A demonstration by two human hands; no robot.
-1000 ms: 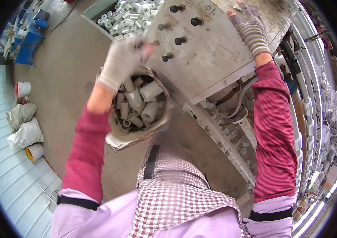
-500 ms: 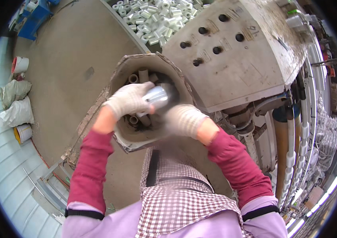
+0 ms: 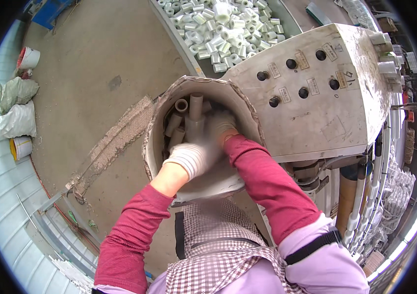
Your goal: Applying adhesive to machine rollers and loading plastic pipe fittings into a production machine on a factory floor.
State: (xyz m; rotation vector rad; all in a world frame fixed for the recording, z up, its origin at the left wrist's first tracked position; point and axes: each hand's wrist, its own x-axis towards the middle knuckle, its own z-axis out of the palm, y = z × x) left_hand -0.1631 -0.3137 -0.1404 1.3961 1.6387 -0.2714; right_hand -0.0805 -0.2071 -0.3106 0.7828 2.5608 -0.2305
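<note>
Both my gloved hands are down inside a round, rough-rimmed bin (image 3: 152, 147) in front of me. Short cardboard tubes lie in it, among them an upright tube (image 3: 196, 107) and one with its open end showing (image 3: 181, 105). My left hand (image 3: 191, 156), in a white knit glove, is near the bin's front wall, its fingers smeared by motion. Deeper in and farther right, my right hand (image 3: 222, 125) reaches toward the tubes; its fingers are blurred and partly hidden. Whether either hand grips anything cannot be made out.
A white machine cabinet (image 3: 316, 110) with several black knobs stands close on the right. Behind the bin, a large metal-sided container holds many small clear film rolls (image 3: 223, 32). A worn strip (image 3: 115, 134) lies on the floor at left, with sacks (image 3: 16, 120) by the wall.
The shiny silvery cylinder between my hands is no longer distinguishable. My right hand has moved inward, deep into the bin; my left has come lower and nearer me. The whole view has shifted.
</note>
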